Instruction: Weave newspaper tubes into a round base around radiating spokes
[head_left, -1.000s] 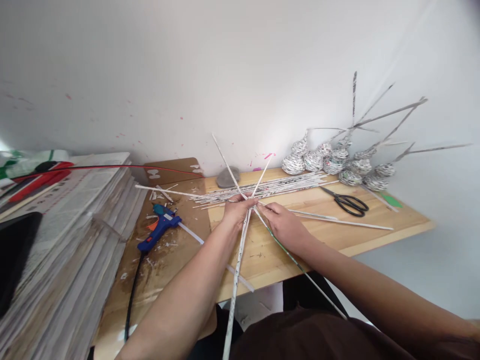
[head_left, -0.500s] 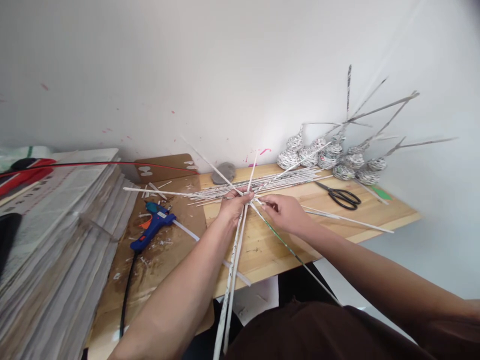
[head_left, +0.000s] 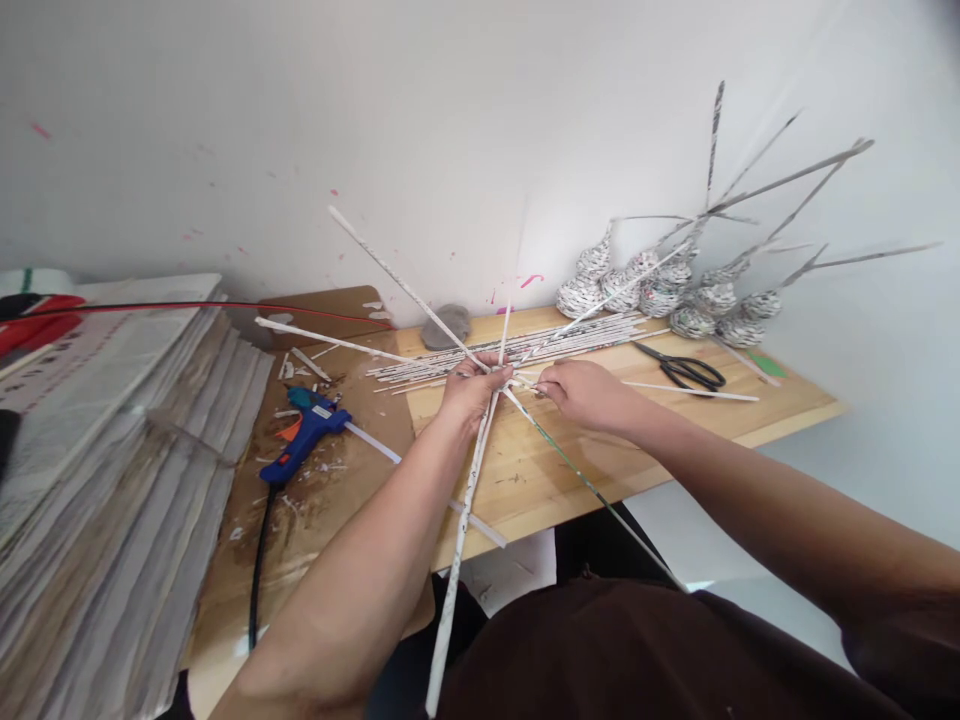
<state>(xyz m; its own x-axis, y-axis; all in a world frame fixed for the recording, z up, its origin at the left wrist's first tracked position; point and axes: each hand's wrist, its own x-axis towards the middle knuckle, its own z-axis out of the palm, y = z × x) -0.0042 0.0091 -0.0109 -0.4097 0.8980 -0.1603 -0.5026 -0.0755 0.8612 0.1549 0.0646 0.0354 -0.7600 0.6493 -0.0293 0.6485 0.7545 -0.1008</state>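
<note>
Several rolled paper sticks (head_left: pixel 409 292) cross at one hub and spread out like spokes above the wooden table (head_left: pixel 585 475). My left hand (head_left: pixel 478 385) is closed on that hub, with its thumb on top. Just to the right, my right hand (head_left: pixel 574 392) pinches one paper stick that leads out of the hub. A stick with a green stretch (head_left: pixel 574 468) slants down to the right toward my lap, and a thick white one (head_left: pixel 455 580) points down toward me. Behind the hands lies a bundle of thin paper sticks (head_left: pixel 600 335).
Black scissors (head_left: pixel 686 372) lie at the right, before woven paper gourd shapes (head_left: pixel 581 297) with sticks jutting up. A blue glue gun (head_left: pixel 304 440) rests on brown board at the left, beside stacked newspapers (head_left: pixel 187 430). A grey round lump (head_left: pixel 445 327) sits near the wall.
My right hand has moved slightly right, its fingers now closed more tightly. The spokes have shifted; the upper left one stands out longer, and the two lower ones now nearly overlap.
</note>
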